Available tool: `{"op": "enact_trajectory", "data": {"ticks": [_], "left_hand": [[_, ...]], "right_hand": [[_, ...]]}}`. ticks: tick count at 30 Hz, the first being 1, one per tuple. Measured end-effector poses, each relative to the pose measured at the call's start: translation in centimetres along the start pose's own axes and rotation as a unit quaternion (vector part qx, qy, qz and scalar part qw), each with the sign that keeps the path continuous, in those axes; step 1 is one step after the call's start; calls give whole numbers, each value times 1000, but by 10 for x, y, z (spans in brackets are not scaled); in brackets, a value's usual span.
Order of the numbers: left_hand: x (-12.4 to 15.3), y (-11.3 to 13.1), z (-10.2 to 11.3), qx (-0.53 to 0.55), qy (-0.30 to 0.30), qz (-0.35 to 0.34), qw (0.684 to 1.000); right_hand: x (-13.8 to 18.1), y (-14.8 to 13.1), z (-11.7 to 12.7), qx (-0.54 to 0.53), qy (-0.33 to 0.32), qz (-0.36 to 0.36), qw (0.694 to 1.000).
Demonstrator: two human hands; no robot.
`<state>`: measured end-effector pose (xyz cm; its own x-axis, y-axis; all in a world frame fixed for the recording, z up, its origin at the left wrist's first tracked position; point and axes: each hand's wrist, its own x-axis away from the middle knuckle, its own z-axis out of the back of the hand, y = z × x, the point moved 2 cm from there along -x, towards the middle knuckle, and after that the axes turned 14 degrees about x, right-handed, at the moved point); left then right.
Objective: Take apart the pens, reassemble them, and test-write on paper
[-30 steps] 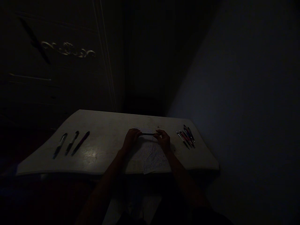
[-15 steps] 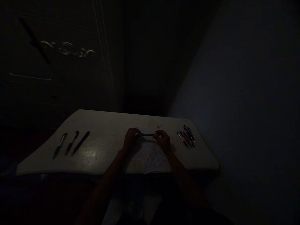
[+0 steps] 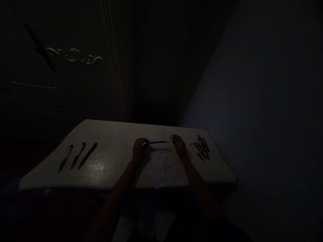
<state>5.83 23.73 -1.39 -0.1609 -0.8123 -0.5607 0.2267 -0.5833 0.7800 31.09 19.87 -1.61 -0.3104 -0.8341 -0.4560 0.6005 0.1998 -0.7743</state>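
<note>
The room is very dark. My left hand [image 3: 139, 150] grips one end of a dark pen [image 3: 158, 142], which it holds level above a scribbled sheet of paper [image 3: 165, 168] on the white table [image 3: 106, 132]. The pen's thin tip points right. My right hand [image 3: 179, 145] is a short gap to the right of that tip. Its fingers are pinched on a small piece that looks like the pen cap [image 3: 173, 137].
Three dark pens [image 3: 78, 155] lie side by side on the table's left part. A bunch of several coloured pens [image 3: 200, 148] lies at the right, close to my right hand. A carved cabinet [image 3: 75, 55] stands behind; a wall [image 3: 252, 117] runs along the right.
Both hands held the pen's ends before. Now my right hand has drawn away to the right and slightly up, leaving the pen in my left hand with its tip bare.
</note>
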Motion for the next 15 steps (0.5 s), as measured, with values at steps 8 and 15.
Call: {"op": "enact_trajectory", "data": {"ticks": [8, 15], "left_hand": [[1, -1, 1, -1, 18, -4, 1000], [1, -3, 2, -24, 30, 4, 999]], "right_hand": [[-31, 25, 4, 244, -64, 92, 963], [-35, 15, -2, 360, -145, 65, 919]]}}
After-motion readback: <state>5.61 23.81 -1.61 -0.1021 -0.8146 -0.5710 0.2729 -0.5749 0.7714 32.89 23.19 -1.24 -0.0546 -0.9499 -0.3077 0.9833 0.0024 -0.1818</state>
